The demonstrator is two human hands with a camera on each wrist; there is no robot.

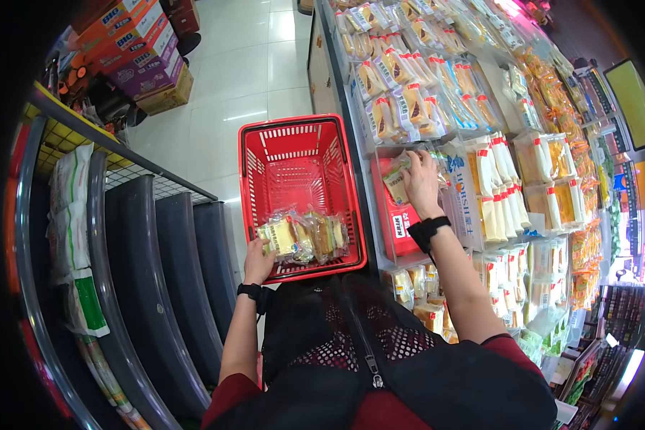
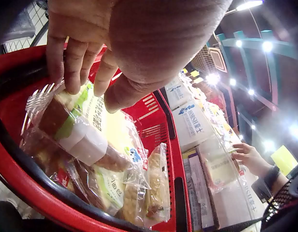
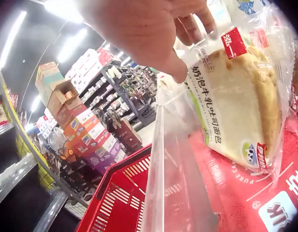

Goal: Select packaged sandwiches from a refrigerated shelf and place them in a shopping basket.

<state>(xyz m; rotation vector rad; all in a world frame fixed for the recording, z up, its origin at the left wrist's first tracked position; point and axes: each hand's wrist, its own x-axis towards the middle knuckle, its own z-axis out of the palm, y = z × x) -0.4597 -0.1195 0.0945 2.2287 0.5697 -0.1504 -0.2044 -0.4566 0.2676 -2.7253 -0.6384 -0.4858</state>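
My right hand (image 1: pixel 423 183) reaches into a clear-walled shelf bin and pinches the top edge of a wrapped toast bread (image 3: pixel 231 106), with thumb and fingers at its wrapper. The bread has a pale label and red tags and stands over a red printed sheet (image 3: pixel 207 179). My left hand (image 1: pixel 259 261) is at the near left corner of a red shopping basket (image 1: pixel 351 208). Its fingers (image 2: pixel 74 63) reach down loosely, fingertips right at a wrapped bread (image 2: pixel 86 140) in the basket. Several more wrapped breads (image 1: pixel 326 236) lie beside that one at the basket's near end.
Bins of wrapped breads (image 1: pixel 401 107) line the display on the right, with a white HORSH box (image 2: pixel 190 123) among them. Dark shelves (image 1: pixel 150 244) stand on the left. Stacked cartons (image 1: pixel 140 57) sit on the tiled floor (image 1: pixel 247 72) ahead.
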